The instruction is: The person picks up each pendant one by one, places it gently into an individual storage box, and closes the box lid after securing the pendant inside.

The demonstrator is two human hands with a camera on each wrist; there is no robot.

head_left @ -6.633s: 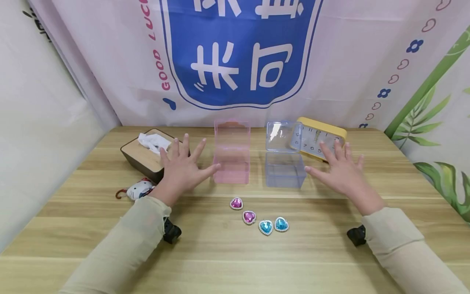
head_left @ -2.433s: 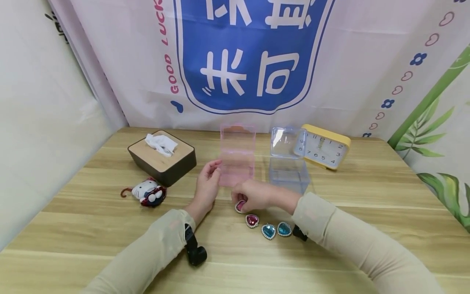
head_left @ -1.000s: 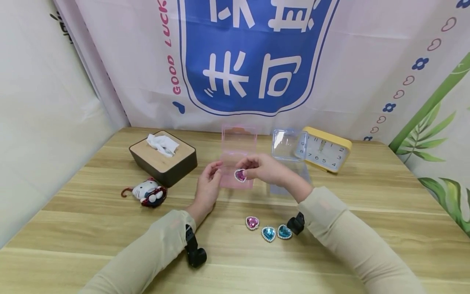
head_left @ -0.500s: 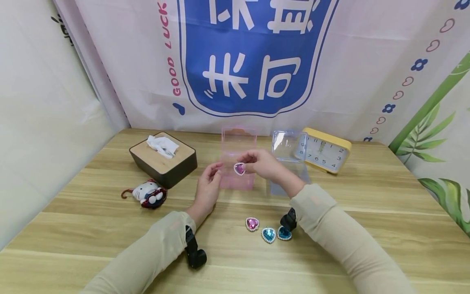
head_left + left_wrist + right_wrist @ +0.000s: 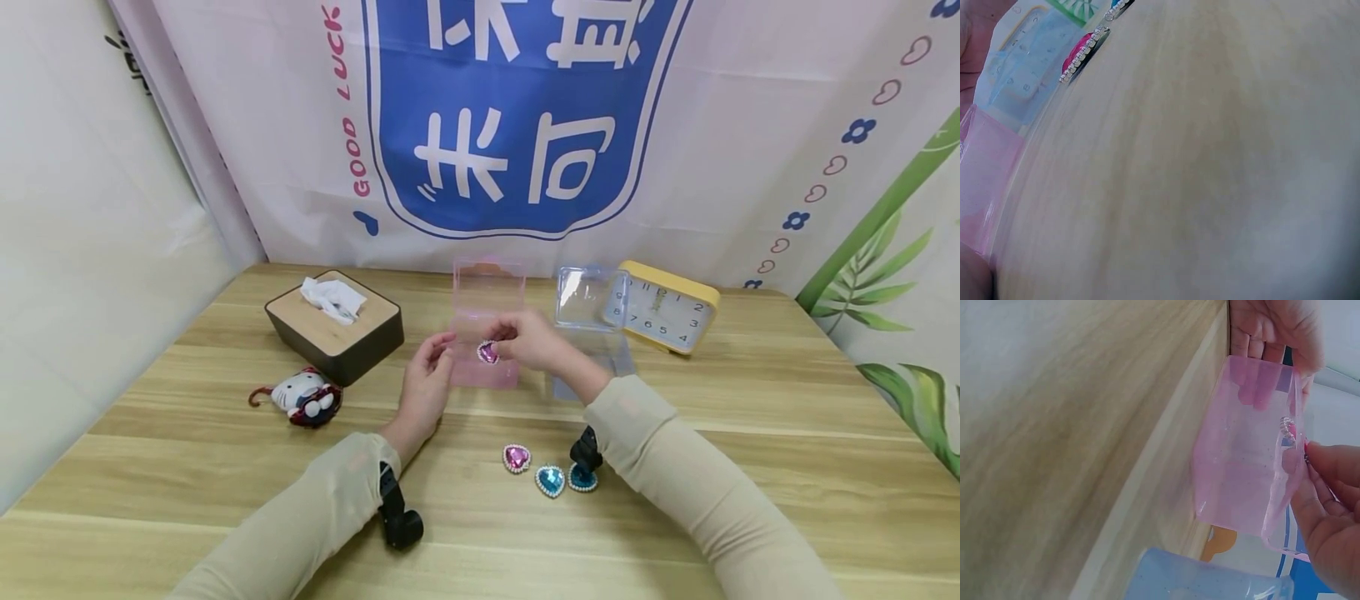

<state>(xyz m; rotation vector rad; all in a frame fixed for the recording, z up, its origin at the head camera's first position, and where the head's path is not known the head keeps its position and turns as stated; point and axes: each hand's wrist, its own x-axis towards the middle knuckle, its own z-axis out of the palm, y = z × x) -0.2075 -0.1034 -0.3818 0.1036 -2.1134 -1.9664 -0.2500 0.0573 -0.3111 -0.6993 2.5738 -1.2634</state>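
Observation:
My right hand (image 5: 528, 340) pinches a pink heart gem with a pale beaded rim (image 5: 487, 352) at the open top of the pink transparent box (image 5: 483, 377). At that box's left side, my left hand (image 5: 423, 387) touches the wall; the right wrist view shows its fingers (image 5: 1257, 397) through the pink plastic (image 5: 1235, 469). Another pink gem (image 5: 517, 458) lies on the table nearer to me, beside a blue one (image 5: 551, 481). A second blue gem (image 5: 582, 481) is partly hidden by the right wrist camera.
Right of the pink box stands a bluish transparent box (image 5: 573, 385), lid up, partly behind my right hand. A yellow clock (image 5: 660, 307) is behind it. To the left are a tissue box (image 5: 337, 325) and a cat figure (image 5: 303, 397).
Since the earliest frame, my left hand has come to the pink box, and my right hand has lifted one pink gem from the table to it. In the last half second the gem has lowered slightly.

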